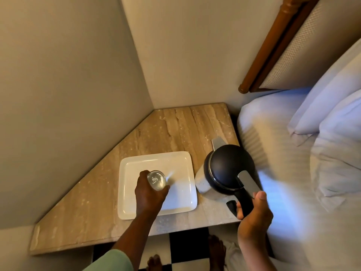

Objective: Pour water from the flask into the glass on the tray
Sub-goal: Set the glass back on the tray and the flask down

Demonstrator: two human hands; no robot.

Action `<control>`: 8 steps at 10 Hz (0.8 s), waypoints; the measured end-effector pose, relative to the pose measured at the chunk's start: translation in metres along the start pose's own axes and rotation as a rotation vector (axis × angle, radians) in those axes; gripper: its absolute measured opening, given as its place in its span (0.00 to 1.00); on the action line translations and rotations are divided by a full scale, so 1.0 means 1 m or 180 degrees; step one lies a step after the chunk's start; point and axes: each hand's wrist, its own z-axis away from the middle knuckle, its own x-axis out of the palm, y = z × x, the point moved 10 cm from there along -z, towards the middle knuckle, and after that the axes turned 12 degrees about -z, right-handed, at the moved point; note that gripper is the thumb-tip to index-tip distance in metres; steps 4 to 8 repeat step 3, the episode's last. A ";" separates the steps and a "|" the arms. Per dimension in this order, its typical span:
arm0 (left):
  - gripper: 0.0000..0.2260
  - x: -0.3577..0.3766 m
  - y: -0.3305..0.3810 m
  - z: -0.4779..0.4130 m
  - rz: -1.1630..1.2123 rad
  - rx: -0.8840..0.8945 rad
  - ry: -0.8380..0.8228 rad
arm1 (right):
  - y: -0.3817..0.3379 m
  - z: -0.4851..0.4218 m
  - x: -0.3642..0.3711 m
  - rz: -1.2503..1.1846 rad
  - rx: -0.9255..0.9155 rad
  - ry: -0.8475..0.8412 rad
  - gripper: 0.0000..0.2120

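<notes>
Tray [176, 198], white and rectangular with a raised rim, served as the anchor of this overhead view; it lay flat on a triangular stone-patterned table [82, 208] fitted into the corner of two plain beige walls. On the tray, a little left of its middle, stood a clear glass [156, 180], seen from straight above so that mainly its round mouth showed. The left hand [149, 194] reached in from the tray's near edge, fingers and thumb curled closed around the glass; a pale green sleeve [115, 260] covered that arm near the bottom of the view. Just right of the tray, off its rim and on the table, stood the flask [224, 169], a jug with a dark domed lid, a light speckled body and a metal spout pointing away from the viewer. The right hand [254, 212] was wrapped closed around the flask's dark handle, thumb lying on top near a metal lever. Farther right of the tray was a bed [293, 153] with white sheets and pillows, washed in bluish light, under a padded wood-framed headboard [304, 44]. Below the table's near edge, bare feet stood on a black-and-white checkered floor [187, 249].
</notes>
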 end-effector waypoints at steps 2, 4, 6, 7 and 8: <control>0.43 0.005 0.006 0.001 -0.0271 -0.0196 -0.0652 | -0.019 0.003 0.013 0.0375 0.0121 -0.0698 0.24; 0.47 -0.013 0.025 0.005 -0.0276 -0.0232 -0.0790 | -0.057 0.005 0.000 0.0904 -0.0365 -0.0229 0.35; 0.47 -0.013 0.025 0.005 -0.0276 -0.0232 -0.0790 | -0.057 0.005 0.000 0.0904 -0.0365 -0.0229 0.35; 0.47 -0.013 0.025 0.005 -0.0276 -0.0232 -0.0790 | -0.057 0.005 0.000 0.0904 -0.0365 -0.0229 0.35; 0.47 -0.013 0.025 0.005 -0.0276 -0.0232 -0.0790 | -0.057 0.005 0.000 0.0904 -0.0365 -0.0229 0.35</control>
